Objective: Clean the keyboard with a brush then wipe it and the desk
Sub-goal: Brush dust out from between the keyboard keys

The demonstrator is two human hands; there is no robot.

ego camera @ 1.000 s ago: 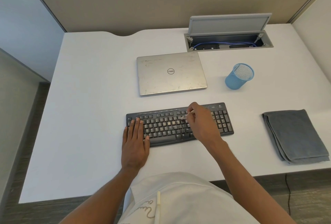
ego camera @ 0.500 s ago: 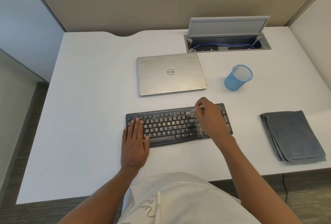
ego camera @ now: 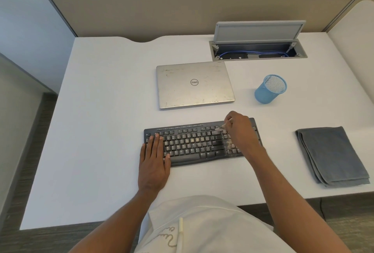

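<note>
A black keyboard (ego camera: 194,143) lies on the white desk (ego camera: 101,131) in front of me. My left hand (ego camera: 154,159) rests flat on its left end, fingers straight. My right hand (ego camera: 239,131) is over the keyboard's right part and grips a small pale brush (ego camera: 222,126), whose bristles touch the keys near the top row. Pale dust shows on the keys just left of my right wrist. A folded grey cloth (ego camera: 332,155) lies at the desk's right front.
A closed silver laptop (ego camera: 194,84) lies behind the keyboard. A blue mesh pen cup (ego camera: 270,88) stands to its right. An open cable hatch (ego camera: 257,48) with blue cable sits at the back. Partition walls enclose the desk at the back and right.
My right hand with the brush has moved rightward along the keyboard, from the middle keys to the right section. My left hand has stayed put.
</note>
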